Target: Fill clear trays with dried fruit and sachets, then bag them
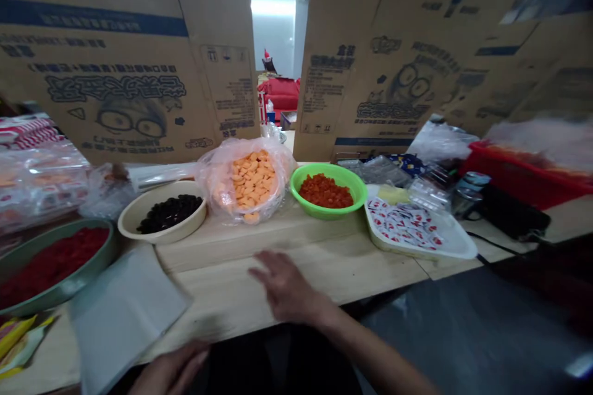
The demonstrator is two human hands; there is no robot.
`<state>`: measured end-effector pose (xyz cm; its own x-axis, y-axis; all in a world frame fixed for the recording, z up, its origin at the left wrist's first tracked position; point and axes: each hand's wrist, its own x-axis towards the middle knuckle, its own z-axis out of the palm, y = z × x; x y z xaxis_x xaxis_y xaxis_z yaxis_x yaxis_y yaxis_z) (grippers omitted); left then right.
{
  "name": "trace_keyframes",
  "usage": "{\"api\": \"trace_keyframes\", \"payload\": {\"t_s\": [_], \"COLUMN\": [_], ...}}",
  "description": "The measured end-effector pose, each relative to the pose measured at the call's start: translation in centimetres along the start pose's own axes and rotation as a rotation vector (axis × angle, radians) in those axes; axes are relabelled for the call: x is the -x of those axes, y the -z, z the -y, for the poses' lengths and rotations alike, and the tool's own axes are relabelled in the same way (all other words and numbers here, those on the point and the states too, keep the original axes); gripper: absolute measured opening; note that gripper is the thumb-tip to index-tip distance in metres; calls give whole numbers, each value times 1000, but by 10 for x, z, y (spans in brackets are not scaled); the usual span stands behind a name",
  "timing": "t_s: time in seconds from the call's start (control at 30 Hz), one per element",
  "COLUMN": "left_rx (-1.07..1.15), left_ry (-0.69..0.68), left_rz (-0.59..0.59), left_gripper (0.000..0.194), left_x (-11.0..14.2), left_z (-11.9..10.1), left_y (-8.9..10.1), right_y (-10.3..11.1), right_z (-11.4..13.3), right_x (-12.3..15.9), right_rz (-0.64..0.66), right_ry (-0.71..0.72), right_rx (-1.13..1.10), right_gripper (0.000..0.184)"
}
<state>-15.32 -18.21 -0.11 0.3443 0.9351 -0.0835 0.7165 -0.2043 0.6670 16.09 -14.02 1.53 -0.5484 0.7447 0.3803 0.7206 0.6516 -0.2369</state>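
My right hand [287, 287] hovers over or rests on the wooden table [217, 296], its fingers apart and nothing held; contact cannot be told. At the front edge, my left hand [173, 367] is partly cut off by the frame, fingers stretched out, with nothing visible in it. Beside it lies a stack of white sheets [125, 308]. Beyond my right hand are a clear plastic bag of orange pieces [252, 179] and a green bowl [356, 194] of orange-red bits. A cream bowl [132, 222] holds dark pieces.
On the left stand a grey-green basin [99, 256] of red pieces and yellow packets [18, 339]. On the right, a white tray [458, 244] holds small printed sachets, with a red basket [509, 182] behind it. Cardboard boxes [204, 31] wall the back.
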Motion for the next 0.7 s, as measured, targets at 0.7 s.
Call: {"api": "trace_keyframes", "payload": {"t_s": [0.7], "left_rx": [-150], "left_ry": [-445], "left_rz": [-291], "left_gripper": [38], "left_x": [-128], "left_z": [5], "left_y": [-124], "right_y": [224], "right_z": [-260], "right_x": [157], "right_rz": [-83], "right_ry": [-1419], "right_rx": [610], "right_gripper": [38]}}
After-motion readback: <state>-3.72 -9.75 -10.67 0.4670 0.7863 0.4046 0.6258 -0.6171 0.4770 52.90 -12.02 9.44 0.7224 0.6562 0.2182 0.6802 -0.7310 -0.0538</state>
